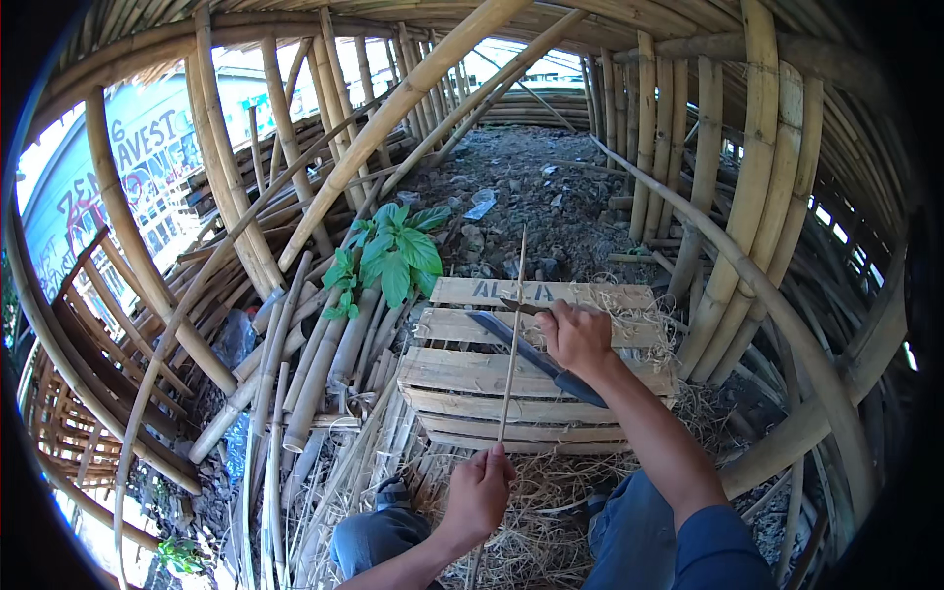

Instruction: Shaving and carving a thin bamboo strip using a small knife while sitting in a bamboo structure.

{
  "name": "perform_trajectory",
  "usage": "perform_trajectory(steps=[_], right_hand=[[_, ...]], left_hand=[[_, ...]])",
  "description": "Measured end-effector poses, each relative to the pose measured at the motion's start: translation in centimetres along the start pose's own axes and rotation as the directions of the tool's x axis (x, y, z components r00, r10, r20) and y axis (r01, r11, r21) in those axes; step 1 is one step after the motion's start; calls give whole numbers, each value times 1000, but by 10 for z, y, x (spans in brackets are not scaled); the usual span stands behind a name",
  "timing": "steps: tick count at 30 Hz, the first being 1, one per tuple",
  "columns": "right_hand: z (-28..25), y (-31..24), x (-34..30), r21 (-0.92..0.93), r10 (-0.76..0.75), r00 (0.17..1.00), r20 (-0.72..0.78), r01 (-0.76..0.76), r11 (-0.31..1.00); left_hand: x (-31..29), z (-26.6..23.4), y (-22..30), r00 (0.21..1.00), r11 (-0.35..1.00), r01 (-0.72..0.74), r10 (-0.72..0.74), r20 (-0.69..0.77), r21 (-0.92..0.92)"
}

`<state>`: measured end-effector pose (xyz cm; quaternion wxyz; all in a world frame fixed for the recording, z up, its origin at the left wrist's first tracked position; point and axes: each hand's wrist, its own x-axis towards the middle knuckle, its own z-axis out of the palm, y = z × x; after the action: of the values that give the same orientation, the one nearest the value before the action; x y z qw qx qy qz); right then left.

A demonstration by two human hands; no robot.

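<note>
My left hand is closed around the lower part of a long, thin bamboo strip, which stands up and slants slightly away from me. A small knife with a dark, brownish blade is gripped in my right hand, its blade pointing left across the strip's upper part. Whether blade and strip touch, I cannot tell. Under both hands is a slatted wooden crate with printing on its far slat. A larger, machete-like blade with a dark handle lies slantwise on the crate, partly behind the strip.
Pale shavings cover the ground around my legs. Bamboo poles lie at the left beside a green leafy plant. Upright bamboo posts stand at the right, with a long slanting pole before them. Rubble covers the ground beyond the crate.
</note>
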<state>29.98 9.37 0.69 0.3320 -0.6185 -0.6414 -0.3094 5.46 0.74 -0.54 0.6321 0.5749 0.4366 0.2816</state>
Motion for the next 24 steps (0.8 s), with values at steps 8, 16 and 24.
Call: perform_trajectory(steps=[8,16,24], right_hand=[[5,36,12,-209,427,892,150,-394,895],[-13,71,-18,-100,706,704,72,-699,708],[-57,-88,-28,480,0,970,244,-120,869]], left_hand=[[-15,8,0,998,991,-41,35,53,127],[-5,-12,-5,972,932,188,-131,193,-310],[2,-24,14,950,838,282,-175,260,-467]])
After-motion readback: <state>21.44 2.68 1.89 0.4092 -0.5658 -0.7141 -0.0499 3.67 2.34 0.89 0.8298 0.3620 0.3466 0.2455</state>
